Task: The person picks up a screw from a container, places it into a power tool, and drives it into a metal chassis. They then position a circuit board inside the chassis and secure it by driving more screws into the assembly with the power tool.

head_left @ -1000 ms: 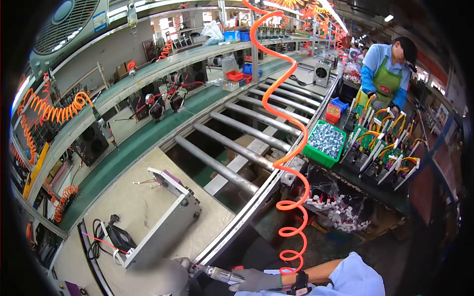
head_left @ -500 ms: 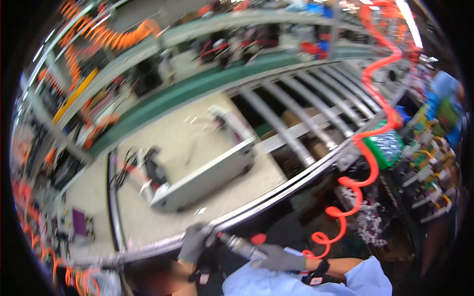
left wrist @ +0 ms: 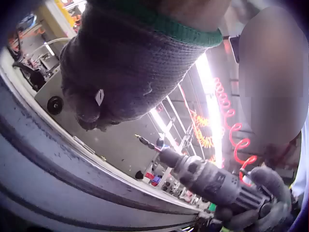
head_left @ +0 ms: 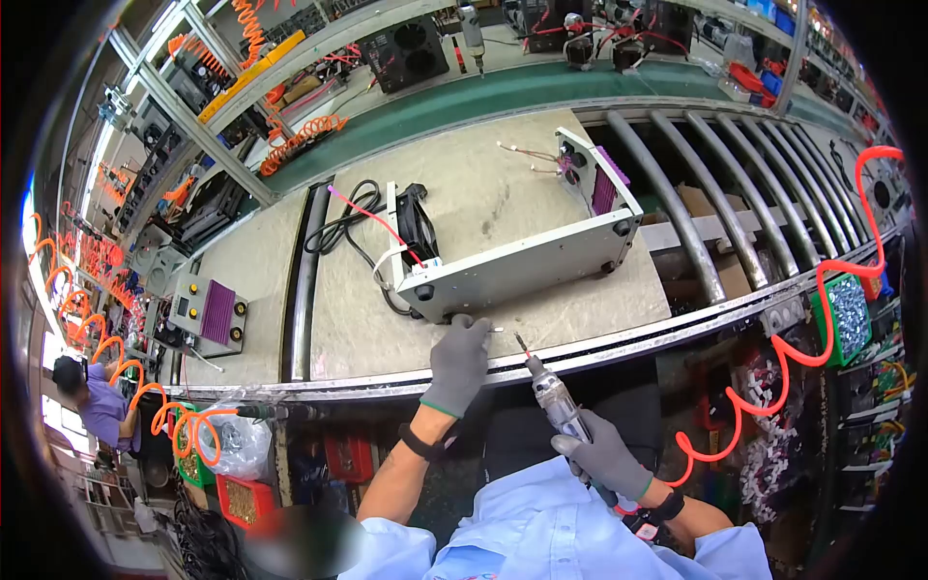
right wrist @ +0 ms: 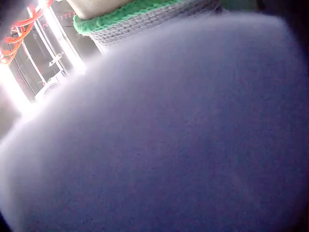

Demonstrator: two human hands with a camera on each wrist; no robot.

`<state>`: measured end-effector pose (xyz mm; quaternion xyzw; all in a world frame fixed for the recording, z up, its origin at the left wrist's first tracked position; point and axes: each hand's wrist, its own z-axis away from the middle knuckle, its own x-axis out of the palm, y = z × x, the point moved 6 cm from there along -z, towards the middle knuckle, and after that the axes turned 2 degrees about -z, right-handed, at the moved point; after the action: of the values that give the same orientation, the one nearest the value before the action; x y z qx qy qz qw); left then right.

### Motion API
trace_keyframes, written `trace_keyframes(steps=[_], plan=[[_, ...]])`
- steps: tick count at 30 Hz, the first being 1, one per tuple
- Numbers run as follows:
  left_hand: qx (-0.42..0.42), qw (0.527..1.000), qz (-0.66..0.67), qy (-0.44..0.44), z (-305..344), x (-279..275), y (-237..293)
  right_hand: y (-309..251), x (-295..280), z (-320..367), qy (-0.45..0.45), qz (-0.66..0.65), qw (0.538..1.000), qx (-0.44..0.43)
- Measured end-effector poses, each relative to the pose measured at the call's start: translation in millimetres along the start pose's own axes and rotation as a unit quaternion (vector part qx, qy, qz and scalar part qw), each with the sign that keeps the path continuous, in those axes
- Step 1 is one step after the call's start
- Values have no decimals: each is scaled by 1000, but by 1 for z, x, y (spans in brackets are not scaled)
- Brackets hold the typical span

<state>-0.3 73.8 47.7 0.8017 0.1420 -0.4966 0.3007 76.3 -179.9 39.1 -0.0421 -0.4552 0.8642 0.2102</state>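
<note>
My gloved left hand (head_left: 459,365) reaches over the metal rail to the front edge of a grey metal chassis (head_left: 522,266), near its left corner. In the left wrist view its fingers bend downward beside a round black foot (left wrist: 55,105); I cannot tell whether they pinch anything. My gloved right hand (head_left: 611,456) grips a power screwdriver (head_left: 558,401), its bit pointing up and forward toward the rail. A black fan (head_left: 416,227) and a purple-finned panel (head_left: 607,179) stand at the chassis's two ends. Blurred cloth (right wrist: 169,135) fills most of the right wrist view.
Metal rollers (head_left: 667,208) run along the right of the board (head_left: 445,145). An orange coiled hose (head_left: 764,401) loops at the right. Another unit with purple fins (head_left: 208,314) stands at the left. A green bin of small parts (head_left: 843,319) is at right; a red bin (head_left: 244,498) sits lower left.
The view has swung left and down over the chassis. My left hand has moved from beside the screwdriver's tip, forward over the rail to the chassis edge. My right hand still holds the screwdriver.
</note>
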Motion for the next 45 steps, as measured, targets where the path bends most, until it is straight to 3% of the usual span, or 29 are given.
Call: trace_keyframes(steps=[9, 12, 15, 16, 19, 21, 25, 33, 34, 41, 45], plan=[[-30, 995, -55, -83, -2, 18, -10, -29, 18, -15, -20, -14, 999, -30], [-10, 999, 47, -9, 0, -17, -8, -42, 28, -22, -23, -23, 998, -44], [16, 981, 191, -6, -16, -63, -4, -55, 33, -27, -24, -32, 997, -68], [-51, 961, 272, -15, -25, -77, -4, -59, 35, -28, -28, -32, 996, -77], [-121, 916, 381, -23, -62, -111, 1, -64, 39, -33, -16, -39, 997, -69], [-88, 939, 327, -58, -91, -114, -4, -65, 41, -33, -13, -39, 997, -60], [-124, 933, 293, -165, -132, -107, -2, -66, 44, -31, -13, -48, 998, -46], [-159, 882, 238, -375, -158, -71, -15, -64, 51, -32, -26, -79, 996, -36], [-129, 890, 224, -375, -158, -72, -12, -63, 51, -32, -22, -89, 995, -32], [-144, 843, 266, -445, -159, -69, -6, -68, 70, -26, -53, -176, 982, -31], [-153, 841, 259, -449, -158, -72, 2, -59, 76, -35, -60, -200, 977, -32]])
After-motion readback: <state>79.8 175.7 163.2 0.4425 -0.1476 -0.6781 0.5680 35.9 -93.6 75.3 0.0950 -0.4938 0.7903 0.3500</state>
